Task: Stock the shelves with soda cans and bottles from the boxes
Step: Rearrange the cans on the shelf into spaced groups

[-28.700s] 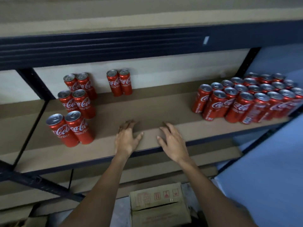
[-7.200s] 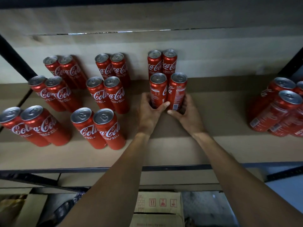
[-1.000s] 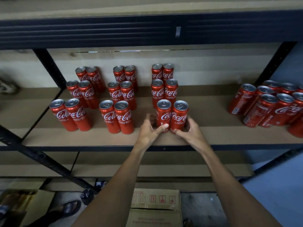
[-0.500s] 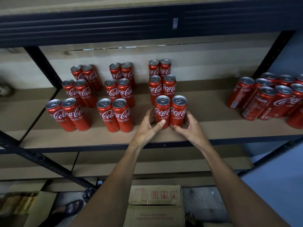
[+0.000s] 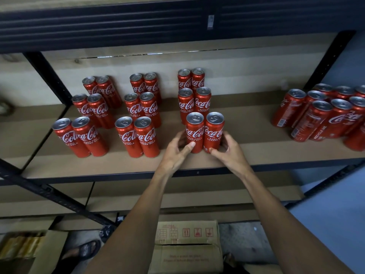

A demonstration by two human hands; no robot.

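Brown shelf [image 5: 246,155] holds many cans [image 5: 138,133]. Near its front edge the left hand [image 5: 175,153] grips the left can [image 5: 194,133] and the right hand [image 5: 231,153] grips the right can [image 5: 214,133]. A rough let-go could knock them over or off the edge.

A dark metal rack [image 5: 276,167] fills the view in dim light. Its ribbed top beam [image 5: 118,26] runs across, with a small pale tag [image 5: 211,21] on it. A perforated left post [image 5: 49,76] and right post [image 5: 328,60] stand at the sides, and a diagonal brace [image 5: 49,191] crosses low on the left. The shelf [image 5: 256,151] is a brown board edged in dark metal. A lower board [image 5: 197,194] lies beneath it. Behind is a pale wall [image 5: 246,76] with a thin bright slit [image 5: 154,54] along its top. A blue wall [image 5: 335,224] rises at the right. The floor [image 5: 243,240] below is mottled grey.
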